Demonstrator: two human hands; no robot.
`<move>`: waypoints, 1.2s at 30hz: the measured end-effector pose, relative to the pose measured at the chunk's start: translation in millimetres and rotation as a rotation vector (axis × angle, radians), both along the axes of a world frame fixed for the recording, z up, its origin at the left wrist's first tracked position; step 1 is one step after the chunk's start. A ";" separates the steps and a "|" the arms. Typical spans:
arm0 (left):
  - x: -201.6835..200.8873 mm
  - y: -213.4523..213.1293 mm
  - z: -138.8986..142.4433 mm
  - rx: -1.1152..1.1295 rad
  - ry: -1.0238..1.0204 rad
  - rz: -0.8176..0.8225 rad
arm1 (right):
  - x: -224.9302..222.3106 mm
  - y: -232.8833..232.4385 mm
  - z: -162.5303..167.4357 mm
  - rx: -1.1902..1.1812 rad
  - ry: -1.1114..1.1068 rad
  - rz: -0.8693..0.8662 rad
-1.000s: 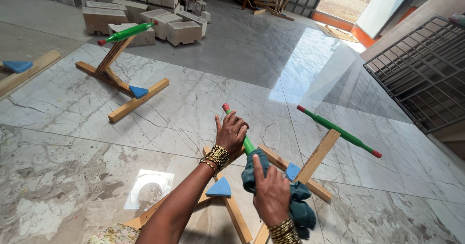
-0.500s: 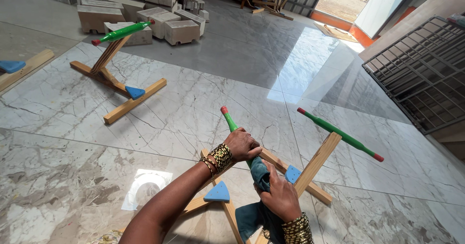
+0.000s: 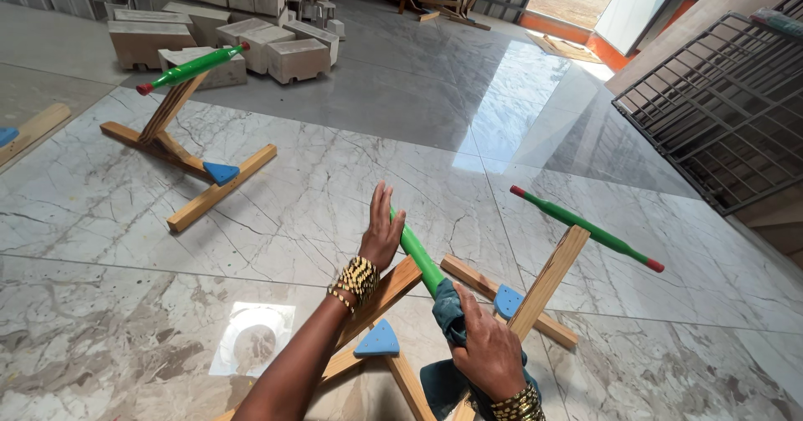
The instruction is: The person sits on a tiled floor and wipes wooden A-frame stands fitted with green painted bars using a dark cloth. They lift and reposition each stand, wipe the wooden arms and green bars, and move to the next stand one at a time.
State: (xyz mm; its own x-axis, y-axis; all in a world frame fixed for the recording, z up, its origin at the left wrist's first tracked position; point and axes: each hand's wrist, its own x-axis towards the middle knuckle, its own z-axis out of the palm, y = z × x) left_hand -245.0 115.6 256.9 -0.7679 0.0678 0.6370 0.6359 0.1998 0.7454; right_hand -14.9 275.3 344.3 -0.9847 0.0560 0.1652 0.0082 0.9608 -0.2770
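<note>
Nearest the camera, the right hand (image 3: 489, 350) is closed around a dark teal cloth (image 3: 447, 308), pressing it against the lower part of a green bar (image 3: 416, 252), so the fabric wraps the round surface as for wiping. The left hand (image 3: 381, 235) is open, fingers straight and together, its palm laid flat against the upper stretch of the same bar; it grips nothing and seems to steady the bar against the push of the cloth. The bar sits tilted on top of a wooden stand (image 3: 381, 300) whose slats spread across the marble floor (image 3: 351, 112) and carry a blue triangular piece (image 3: 378, 340), giving it a wide footing. Just to the right stands a second stand (image 3: 548, 283) with its own green bar tipped in red, not touched by either hand. Farther off to the left a third stand (image 3: 180, 149) rests apart, and behind it pale stone blocks (image 3: 251, 20) lie heaped near the wall. A metal grate (image 3: 719, 112) leans at the far right.
</note>
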 end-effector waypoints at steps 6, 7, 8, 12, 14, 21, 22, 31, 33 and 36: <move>99.6 -23.1 -46.6 -0.169 -0.316 0.058 | 3.0 -2.4 -0.5 -0.002 0.135 0.036; 110.5 -27.8 -53.6 -0.116 -0.190 0.055 | 4.4 -3.1 -1.1 -0.002 0.151 0.028; 116.3 -31.3 -58.7 -0.130 -0.210 0.064 | 6.0 -4.1 -1.8 0.000 0.166 0.013; 125.5 -42.2 -81.1 -0.166 -0.207 0.129 | 19.9 -9.2 -10.5 -0.023 0.373 -0.028; 134.8 -53.4 -99.2 -0.182 -0.219 0.149 | 28.8 -10.1 -21.5 -0.035 0.594 -0.012; 165.0 -136.0 -191.6 -0.310 -0.524 0.140 | 42.9 3.9 -136.8 -0.759 0.780 -0.021; 165.2 -143.4 -204.9 -0.302 -0.550 0.177 | 44.5 1.9 -164.9 -0.808 0.671 -0.071; 169.7 -156.3 -257.0 -0.116 -0.600 0.383 | 11.0 0.9 -310.4 -1.571 0.117 -0.407; 173.2 -155.0 -257.7 -0.079 -0.512 0.381 | -19.3 14.2 -307.3 -1.592 0.037 -0.376; 178.2 -155.3 -256.2 -0.090 -0.462 0.375 | -78.0 21.1 -304.6 -1.507 0.148 -0.205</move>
State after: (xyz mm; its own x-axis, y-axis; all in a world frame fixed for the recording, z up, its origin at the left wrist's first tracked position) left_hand -66.9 -39.6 0.7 -0.9459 -0.2226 0.2359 0.1243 0.4231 0.8975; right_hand -92.8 296.4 39.7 -0.9195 0.3859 -0.0751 -0.0133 -0.2214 -0.9751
